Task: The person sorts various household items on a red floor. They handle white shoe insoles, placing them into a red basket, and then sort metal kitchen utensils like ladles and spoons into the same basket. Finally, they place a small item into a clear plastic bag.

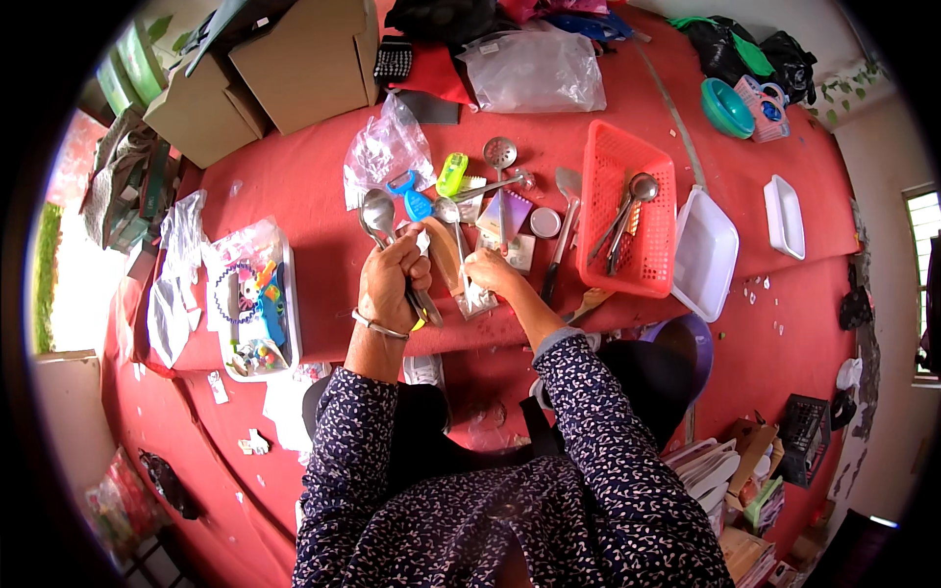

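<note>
My left hand (pixel 388 282) is closed round the handles of metal spoons (pixel 377 210); their bowls point up and the handle ends stick out below the fist. My right hand (pixel 493 271) is closed in a pinch at the lower end of another metal spoon (pixel 448 210), which lies between both hands. Beside it, a slotted skimmer (pixel 500 153) lies with its handle toward my right hand. A brown curved wooden piece (pixel 443 253) sits between the hands. Close by are a blue peeler (pixel 416 202), a yellow-green gadget (pixel 452 174), a round lid (pixel 545 222) and a metal spatula (pixel 567 185).
Right of my hands, a red basket (pixel 598 147) holds several utensils, with white trays (pixel 723 233) beyond. At left, a white tub (pixel 295 323) holds small colourful items. Clear plastic bags (pixel 387 147) and cardboard boxes (pixel 306 64) stand farther back. A purple bucket (pixel 702 355) is below the right edge.
</note>
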A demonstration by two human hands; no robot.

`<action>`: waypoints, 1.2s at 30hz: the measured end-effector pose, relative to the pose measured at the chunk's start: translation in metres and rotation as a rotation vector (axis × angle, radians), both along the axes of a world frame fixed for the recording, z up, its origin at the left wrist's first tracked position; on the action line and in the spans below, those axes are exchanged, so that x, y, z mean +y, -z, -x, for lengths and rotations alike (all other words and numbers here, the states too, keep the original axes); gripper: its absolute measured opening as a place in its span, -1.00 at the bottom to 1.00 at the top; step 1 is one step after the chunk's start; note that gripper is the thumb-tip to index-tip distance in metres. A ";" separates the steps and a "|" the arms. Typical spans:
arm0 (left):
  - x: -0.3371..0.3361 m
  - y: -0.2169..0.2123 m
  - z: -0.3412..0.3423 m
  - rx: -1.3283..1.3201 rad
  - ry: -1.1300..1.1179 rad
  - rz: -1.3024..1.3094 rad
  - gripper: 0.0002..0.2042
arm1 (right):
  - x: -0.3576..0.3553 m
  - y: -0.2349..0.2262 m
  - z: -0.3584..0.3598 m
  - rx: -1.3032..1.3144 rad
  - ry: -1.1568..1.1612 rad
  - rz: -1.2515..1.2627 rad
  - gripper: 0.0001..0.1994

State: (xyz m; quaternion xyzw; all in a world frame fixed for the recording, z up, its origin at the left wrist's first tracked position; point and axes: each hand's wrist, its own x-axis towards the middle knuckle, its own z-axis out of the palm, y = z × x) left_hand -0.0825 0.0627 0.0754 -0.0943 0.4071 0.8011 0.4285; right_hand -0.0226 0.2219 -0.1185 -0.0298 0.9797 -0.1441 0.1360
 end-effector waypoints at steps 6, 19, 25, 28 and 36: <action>-0.002 0.002 0.001 -0.040 -0.005 0.042 -0.85 | -0.017 -0.055 -0.003 -0.090 0.819 0.133 -0.65; 0.007 0.000 -0.007 -0.039 0.026 -0.029 -0.89 | 0.056 0.003 -0.097 0.216 1.723 1.349 -0.67; 0.012 0.006 -0.008 -0.079 0.021 -0.121 -0.93 | 0.032 -0.043 -0.110 0.767 1.700 2.283 -0.67; 0.017 0.003 -0.011 -0.071 0.021 -0.105 -0.93 | 0.044 -0.039 -0.142 0.689 1.419 2.565 -0.46; 0.017 -0.002 -0.010 -0.055 0.006 -0.056 -0.93 | 0.117 -0.072 -0.132 0.389 1.431 2.534 -0.79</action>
